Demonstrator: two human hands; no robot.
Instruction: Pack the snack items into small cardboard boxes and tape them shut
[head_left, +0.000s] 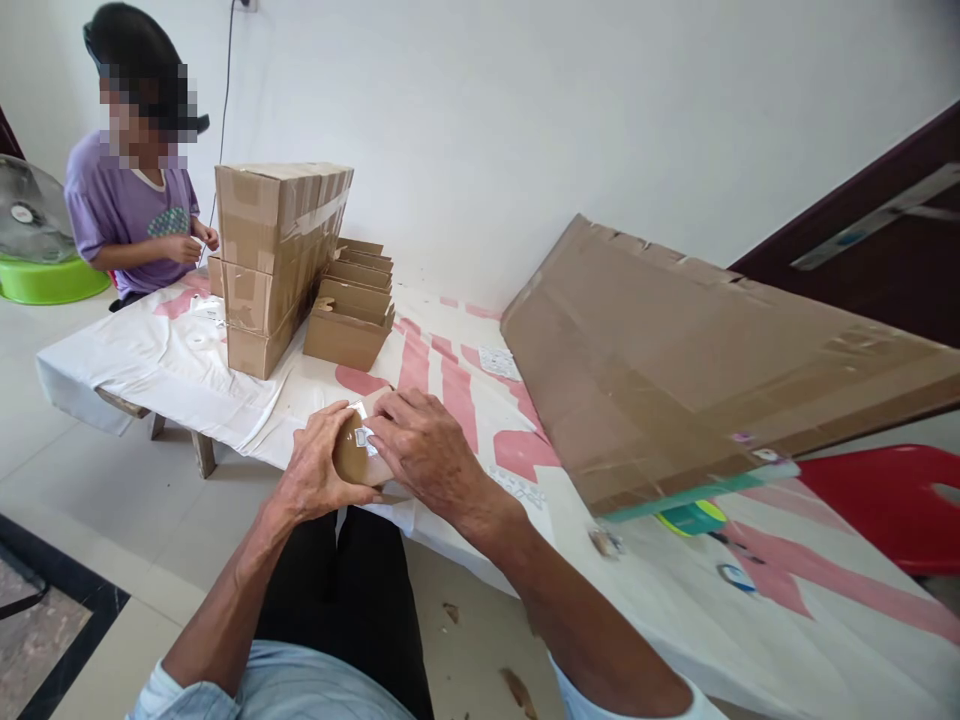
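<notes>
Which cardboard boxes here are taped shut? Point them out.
The tall stack of boxes, with tape strips running across its side. The low row of small boxes just right of it stands open, flaps up.

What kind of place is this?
Likely a home room used for packing work: stacked cardboard boxes on a low covered table, a big cardboard sheet, and the left hand and right hand holding a brown package.
</notes>
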